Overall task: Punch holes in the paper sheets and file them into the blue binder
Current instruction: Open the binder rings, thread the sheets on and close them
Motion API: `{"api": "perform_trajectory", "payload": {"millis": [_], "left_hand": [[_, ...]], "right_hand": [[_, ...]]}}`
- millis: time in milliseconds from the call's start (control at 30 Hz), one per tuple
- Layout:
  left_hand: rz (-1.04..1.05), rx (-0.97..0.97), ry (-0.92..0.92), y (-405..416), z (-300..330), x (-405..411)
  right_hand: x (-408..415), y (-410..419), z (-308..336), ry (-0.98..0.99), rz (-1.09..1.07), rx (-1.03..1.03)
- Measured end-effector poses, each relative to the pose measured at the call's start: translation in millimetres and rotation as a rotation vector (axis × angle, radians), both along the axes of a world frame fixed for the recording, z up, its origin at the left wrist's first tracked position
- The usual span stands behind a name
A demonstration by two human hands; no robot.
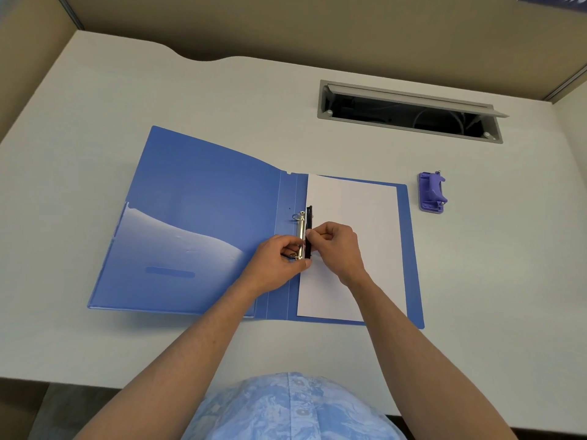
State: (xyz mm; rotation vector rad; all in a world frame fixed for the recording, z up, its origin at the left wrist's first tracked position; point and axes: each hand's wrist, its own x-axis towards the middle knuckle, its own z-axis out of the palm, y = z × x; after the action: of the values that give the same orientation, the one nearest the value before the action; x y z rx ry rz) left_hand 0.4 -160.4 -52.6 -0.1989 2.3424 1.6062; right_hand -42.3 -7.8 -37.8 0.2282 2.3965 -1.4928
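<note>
The blue binder [197, 223] lies open on the white desk. White paper sheets [355, 249] rest on its right half, their left edge at the metal ring mechanism [300, 222]. A black clamp bar [308, 230] runs along that edge. My left hand [279, 262] pinches the lower end of the ring mechanism. My right hand [336, 246] pinches the black bar from the right, with its fingers curled. The lower ring is hidden by my fingers. A purple hole punch [432, 192] stands to the right of the binder, apart from both hands.
A grey cable tray opening [409, 111] with its lid raised is set into the desk [127, 344] behind the binder. Beige partition walls [286, 23] close off the back and left. The desk's front edge is near my body.
</note>
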Motion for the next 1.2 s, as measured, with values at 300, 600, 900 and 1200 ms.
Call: {"api": "perform_trajectory", "payload": {"millis": [300,600,900,1200], "left_hand": [[-0.031,-0.021,0.000,-1,6,2],[-0.019,-0.013,-0.002,-1,11,3],[-0.017,-0.038,0.007,0,9,2],[-0.027,-0.018,0.004,-2,12,2]], "right_hand": [[2,4,-1,0.025,0.020,0.003],[4,4,-1,0.054,0.019,-0.022],[2,7,-2,0.035,0.023,-0.020],[1,6,-1,0.035,0.026,-0.013]]}}
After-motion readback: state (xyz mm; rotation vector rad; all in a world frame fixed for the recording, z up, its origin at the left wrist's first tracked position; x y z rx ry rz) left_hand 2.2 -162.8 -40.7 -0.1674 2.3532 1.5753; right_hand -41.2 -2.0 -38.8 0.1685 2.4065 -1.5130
